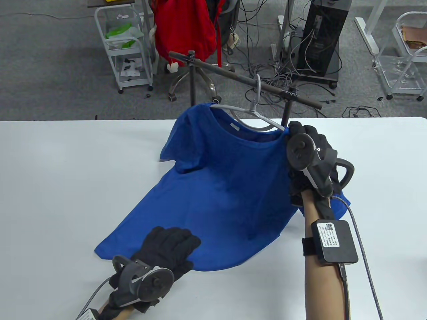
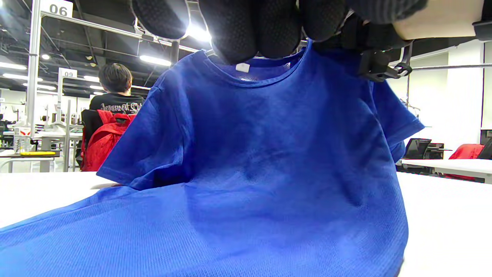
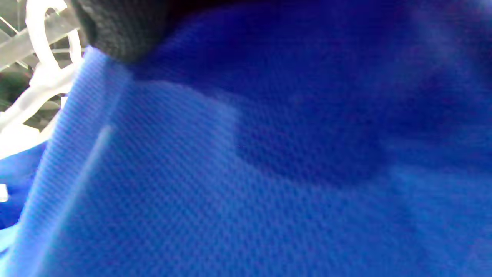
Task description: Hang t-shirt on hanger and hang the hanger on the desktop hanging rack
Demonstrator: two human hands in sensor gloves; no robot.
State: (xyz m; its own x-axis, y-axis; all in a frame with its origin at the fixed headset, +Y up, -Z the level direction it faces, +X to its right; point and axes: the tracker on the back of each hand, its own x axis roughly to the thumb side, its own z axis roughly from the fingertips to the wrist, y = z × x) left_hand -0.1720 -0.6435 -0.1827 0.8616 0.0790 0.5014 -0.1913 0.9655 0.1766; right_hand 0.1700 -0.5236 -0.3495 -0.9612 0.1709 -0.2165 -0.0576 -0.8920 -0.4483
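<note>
A blue t-shirt (image 1: 217, 186) (image 2: 269, 154) hangs on a white hanger (image 1: 248, 111) whose hook sits over the dark bar of the desktop rack (image 1: 227, 71). Its lower half trails forward across the white table. My right hand (image 1: 300, 133) grips the shirt's right shoulder at the hanger's end. The right wrist view is filled with blue fabric (image 3: 269, 173); a gloved fingertip (image 3: 115, 30) and the hanger (image 3: 38, 88) show at top left. My left hand (image 1: 170, 245) lies flat on the hem near the table's front edge, fingers straight.
The white table (image 1: 50, 183) spreads to both sides of the shirt. Behind it stand a chair with a red jacket (image 1: 185, 26), a white cart (image 1: 125, 46), a black tower (image 1: 322, 36) and floor cables. A seated person (image 2: 115, 96) shows in the left wrist view.
</note>
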